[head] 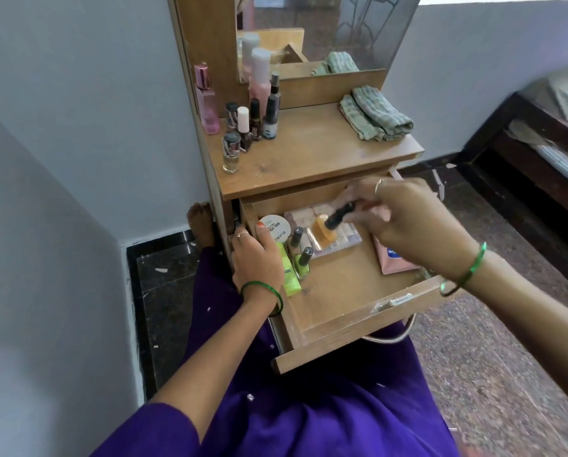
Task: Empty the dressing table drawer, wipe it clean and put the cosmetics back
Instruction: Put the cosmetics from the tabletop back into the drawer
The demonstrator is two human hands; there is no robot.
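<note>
Our hands at the open wooden drawer (358,311)
Our right hand (404,222) grips an orange, black-capped nail polish bottle (329,227); our left hand (258,258) clasps the drawer's side.

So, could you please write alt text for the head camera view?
A seated person's right hand holds an orange nail polish bottle over an open wooden drawer of cosmetics, while the left hand grips its side. More bottles and a folded cloth sit on the tabletop.

Green-striped cloth (376,114), orange nail polish bottle (324,233), lime tube (287,275), purple garment (309,407)
</note>
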